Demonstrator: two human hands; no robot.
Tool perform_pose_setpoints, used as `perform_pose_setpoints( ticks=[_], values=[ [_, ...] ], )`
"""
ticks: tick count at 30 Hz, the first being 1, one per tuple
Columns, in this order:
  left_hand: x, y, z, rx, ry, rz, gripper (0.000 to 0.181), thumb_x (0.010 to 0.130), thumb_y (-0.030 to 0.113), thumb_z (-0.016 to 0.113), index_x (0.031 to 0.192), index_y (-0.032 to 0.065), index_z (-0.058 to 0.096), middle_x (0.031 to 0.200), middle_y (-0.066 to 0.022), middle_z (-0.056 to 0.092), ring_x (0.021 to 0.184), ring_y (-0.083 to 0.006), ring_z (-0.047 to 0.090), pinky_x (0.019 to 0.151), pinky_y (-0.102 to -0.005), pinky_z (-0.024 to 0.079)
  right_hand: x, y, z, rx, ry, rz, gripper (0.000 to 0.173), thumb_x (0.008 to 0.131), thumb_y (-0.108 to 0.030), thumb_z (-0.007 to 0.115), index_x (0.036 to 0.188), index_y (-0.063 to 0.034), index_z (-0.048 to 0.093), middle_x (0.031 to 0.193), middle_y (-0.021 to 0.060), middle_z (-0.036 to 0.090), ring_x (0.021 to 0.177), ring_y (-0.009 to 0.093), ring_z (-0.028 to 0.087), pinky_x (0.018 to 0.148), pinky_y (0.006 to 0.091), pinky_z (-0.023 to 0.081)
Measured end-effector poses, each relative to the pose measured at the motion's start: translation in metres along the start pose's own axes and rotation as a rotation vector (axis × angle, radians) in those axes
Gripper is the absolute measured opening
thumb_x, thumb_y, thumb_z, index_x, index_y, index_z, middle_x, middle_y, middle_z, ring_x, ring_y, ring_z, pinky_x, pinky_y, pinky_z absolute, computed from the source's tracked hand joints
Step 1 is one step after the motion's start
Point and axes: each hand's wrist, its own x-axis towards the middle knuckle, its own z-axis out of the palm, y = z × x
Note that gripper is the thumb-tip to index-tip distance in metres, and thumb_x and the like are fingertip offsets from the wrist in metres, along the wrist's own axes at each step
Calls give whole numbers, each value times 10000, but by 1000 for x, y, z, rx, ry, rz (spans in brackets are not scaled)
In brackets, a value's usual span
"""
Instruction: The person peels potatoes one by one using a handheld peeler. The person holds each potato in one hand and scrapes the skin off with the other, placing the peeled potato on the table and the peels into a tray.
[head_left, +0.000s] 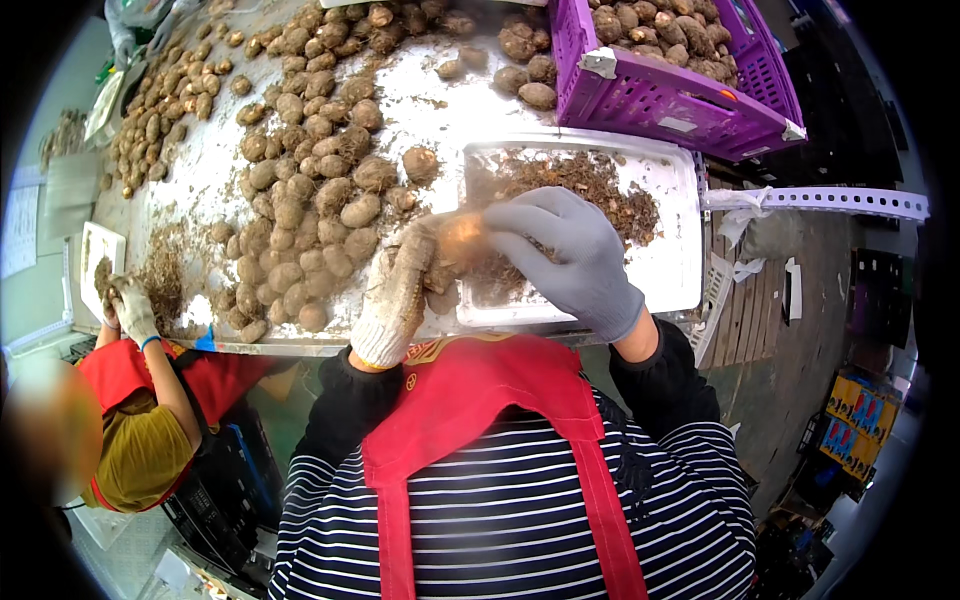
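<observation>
My left hand (397, 292), in a soiled white knit glove, grips a brown hairy taro corm (444, 271). Its upper end (463, 234) looks orange and is blurred. My right hand (566, 251), in a grey glove, pinches that end with its fingertips; whether a small tool is among them is hidden. Below both hands lies a white plastic tray (679, 289) with brown fibre and peel scraps (592, 187) in it. Left of my left hand, many taro corms (300, 225) are heaped on the worktable (416, 79).
A purple plastic crate (675, 105) full of taro stands at the far right of the table. At the left, a co-worker's gloved hand (135, 307) is beside a small white tray (105, 244). Smaller corms (161, 124) lie farther off. A perforated metal bar (825, 202) extends right.
</observation>
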Motion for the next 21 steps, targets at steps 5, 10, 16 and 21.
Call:
perform_pose_setpoints(
  ticks=[5,10,16,21],
  values=[
    [-6,20,7,76,6,-69,434,1101,361,503,1354,30,622,815,38,623,663,-38,515,557,-197,408,3,1,-2,-293,-119,-133,146,847,-115,761,991,-90,753,913,67,696,853,264,689,746,358,560],
    [-8,14,5,161,6,-43,436,1090,316,541,1406,17,584,775,44,583,612,-29,480,518,-192,376,4,8,0,-542,-273,-243,84,824,-139,735,882,-114,679,840,45,623,791,247,650,685,371,538],
    [-12,9,-3,160,-47,-100,451,1085,304,549,1429,13,567,759,32,567,604,-41,481,510,-205,348,7,19,8,-384,-241,-260,74,811,-117,707,830,-100,637,810,70,606,775,279,639,685,397,529],
    [-11,0,-14,120,-109,-140,614,1058,500,539,1426,10,564,930,-29,673,700,-76,597,557,-200,447,13,18,2,-87,-171,-39,52,833,-101,690,823,-58,663,809,104,642,761,290,649,703,384,533]
  ],
)
